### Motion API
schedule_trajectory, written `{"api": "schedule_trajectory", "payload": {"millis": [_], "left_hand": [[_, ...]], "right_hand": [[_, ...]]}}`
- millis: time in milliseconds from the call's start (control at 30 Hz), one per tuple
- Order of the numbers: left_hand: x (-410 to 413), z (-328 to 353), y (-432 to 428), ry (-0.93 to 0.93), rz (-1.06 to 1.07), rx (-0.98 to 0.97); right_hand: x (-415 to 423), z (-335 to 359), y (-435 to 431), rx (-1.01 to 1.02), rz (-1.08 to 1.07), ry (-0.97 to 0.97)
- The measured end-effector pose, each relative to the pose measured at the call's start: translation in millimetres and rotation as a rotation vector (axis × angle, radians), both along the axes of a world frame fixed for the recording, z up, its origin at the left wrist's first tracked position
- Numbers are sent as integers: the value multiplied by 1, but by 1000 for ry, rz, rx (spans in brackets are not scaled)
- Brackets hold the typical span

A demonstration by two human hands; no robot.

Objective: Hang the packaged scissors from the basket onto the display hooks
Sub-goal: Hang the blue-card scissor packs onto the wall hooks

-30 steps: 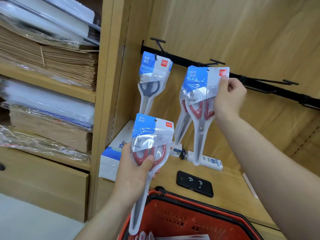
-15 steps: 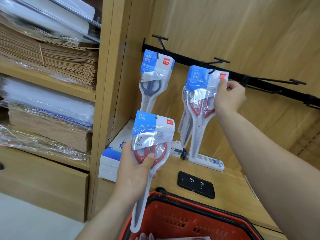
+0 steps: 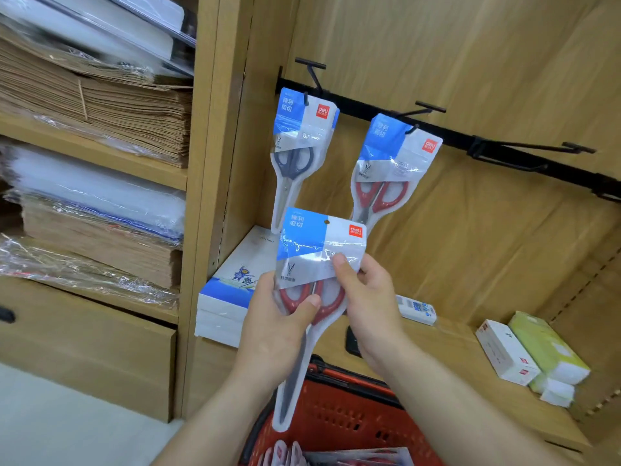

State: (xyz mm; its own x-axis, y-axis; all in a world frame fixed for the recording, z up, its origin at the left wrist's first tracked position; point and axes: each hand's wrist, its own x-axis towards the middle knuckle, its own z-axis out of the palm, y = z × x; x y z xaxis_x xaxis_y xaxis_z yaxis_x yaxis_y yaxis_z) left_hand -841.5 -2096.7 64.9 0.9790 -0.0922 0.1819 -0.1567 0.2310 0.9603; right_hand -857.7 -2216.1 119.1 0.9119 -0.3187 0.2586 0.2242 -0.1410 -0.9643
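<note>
A person holds a pack of red-handled scissors (image 3: 321,250) upright in both hands in front of a wooden display bay, its blade end pointing down over a red basket (image 3: 339,408). The left hand (image 3: 279,334) grips the pack at the handles, thumb pressed across the front and fingers curled behind. The right hand (image 3: 368,307) pinches the pack's right edge, thumb on the printed card. Behind, two packs hang from hooks on a black rail (image 3: 450,134): a grey-handled pair (image 3: 295,153) on the left hook and a second red-handled pair (image 3: 386,183) on the next hook to the right. A third hook (image 3: 537,149) juts from the rail further right. More packs (image 3: 353,459) lie in the basket. The shelf below the rail carries a stack of white-and-blue boxes (image 3: 225,297), a white carton (image 3: 507,356) and a yellow-green packet (image 3: 544,344), while brown paper stacks (image 3: 100,105) fill shelves to the left
</note>
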Motion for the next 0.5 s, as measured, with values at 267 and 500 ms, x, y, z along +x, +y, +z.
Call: {"api": "schedule_trajectory", "payload": {"millis": [267, 500], "left_hand": [[2, 4, 2, -6, -56, 59], [7, 0, 8, -75, -11, 179]], "right_hand": [[7, 20, -16, -7, -257, -181], [40, 88, -66, -121, -446, -381]]}}
